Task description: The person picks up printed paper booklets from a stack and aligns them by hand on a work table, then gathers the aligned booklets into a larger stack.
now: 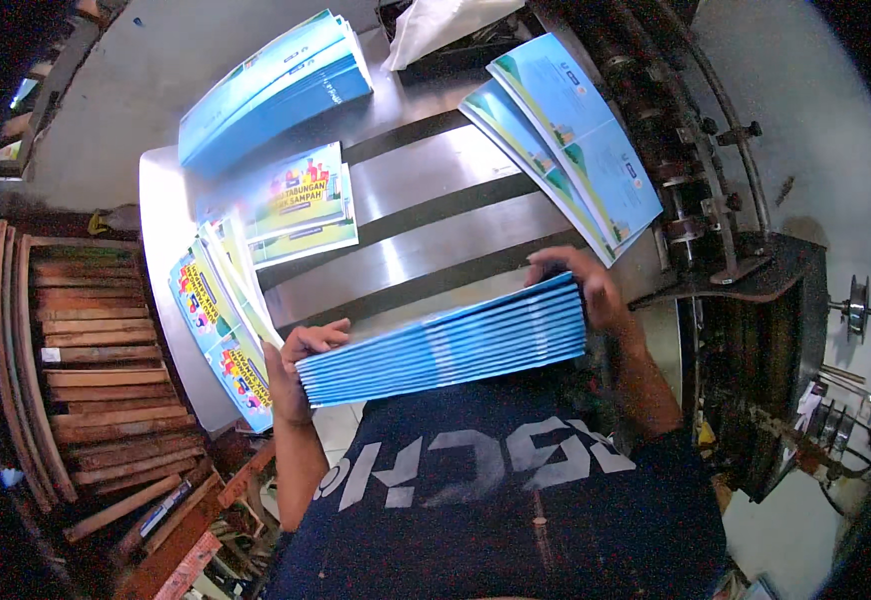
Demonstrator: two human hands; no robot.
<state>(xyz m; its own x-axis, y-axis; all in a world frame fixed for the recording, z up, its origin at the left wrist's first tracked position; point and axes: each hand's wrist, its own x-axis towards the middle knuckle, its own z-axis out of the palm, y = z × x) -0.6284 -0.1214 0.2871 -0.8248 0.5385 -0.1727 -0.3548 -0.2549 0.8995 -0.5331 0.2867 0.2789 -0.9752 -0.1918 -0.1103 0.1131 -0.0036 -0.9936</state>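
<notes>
A thick stack of blue booklets [446,345] is held up in front of my chest, its many layered edges facing me. At the stack's left end, my left hand [299,360] grips it with the thumb on the near side and fingers over the far side. My right hand [588,285] wraps round the right end, fingers along the upper far edge. Close to my left hand lie printed covers [221,330] in blue and yellow, fanned over the table's left edge. Further off, more printed booklets [301,205] lie flat on the metal table [386,265].
A tall pile of blue booklets [276,95] stands at the far left. Blue and green printed sheets [581,140] lie at the right, beside a dark machine with rollers [681,170]. White cloth [446,25] sits at the back. A wooden slatted rack [106,350] stands left of the table.
</notes>
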